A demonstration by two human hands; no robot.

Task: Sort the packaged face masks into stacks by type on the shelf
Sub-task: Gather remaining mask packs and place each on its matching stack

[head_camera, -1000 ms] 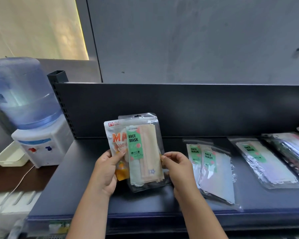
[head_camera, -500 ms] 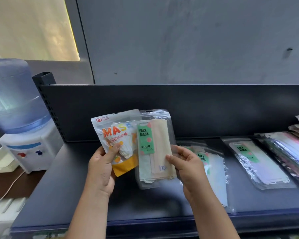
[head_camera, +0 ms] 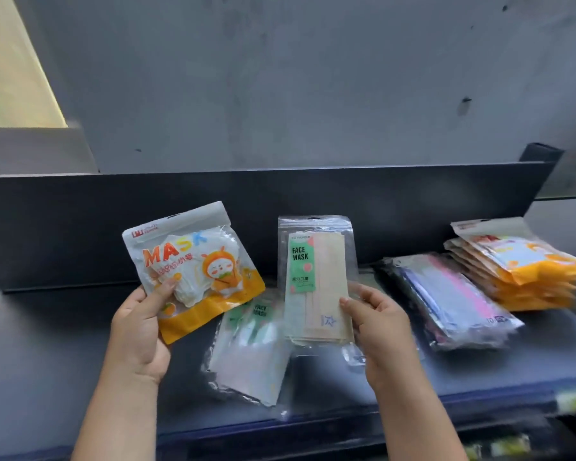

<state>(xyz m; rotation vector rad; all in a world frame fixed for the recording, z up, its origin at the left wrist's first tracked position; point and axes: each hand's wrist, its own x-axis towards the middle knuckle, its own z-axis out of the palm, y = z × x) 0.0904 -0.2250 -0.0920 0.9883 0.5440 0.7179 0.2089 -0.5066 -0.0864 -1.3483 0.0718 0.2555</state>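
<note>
the two packs, overlapped a moment ago, are now parted: left hand (head_camera: 137, 331) fingers grip the orange cartoon mask pack (head_camera: 193, 271), right hand (head_camera: 379, 324) fingers grip the green face mask pack (head_camera: 316, 281) above the shelf (head_camera: 47, 361), so each looks ready for its own stack.

I see a rough grey concrete wall (head_camera: 313, 78) filling most of my view, marked with a few small dark pits. At its upper left, a pale yellow lit panel (head_camera: 10, 68) slants along the edge, and a flat light-grey ledge (head_camera: 30, 151) runs beneath it.
</note>
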